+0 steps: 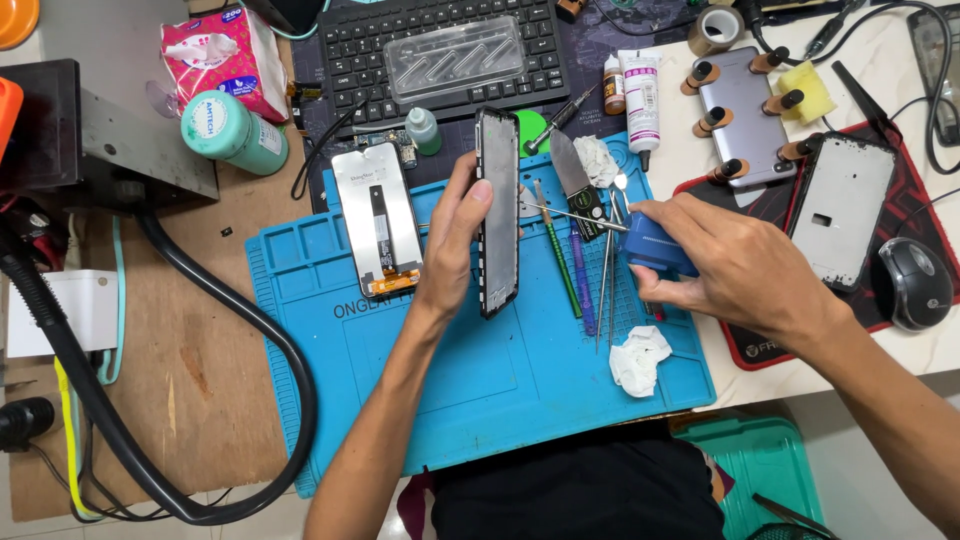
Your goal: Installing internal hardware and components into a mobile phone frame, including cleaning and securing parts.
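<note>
The left hand [455, 245] grips a phone frame [497, 212] on edge above the blue mat [500, 370]. The right hand [735, 265] is closed on a blue box [655, 250].

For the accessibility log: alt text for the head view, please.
The left hand holds a black phone frame upright on edge over a blue work mat; the right hand grips a small blue block beside thin tools.

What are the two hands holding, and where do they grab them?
The left hand grips a black phone frame by its long edge, held edge-on. The right hand clasps a small blue box around its end.
</note>
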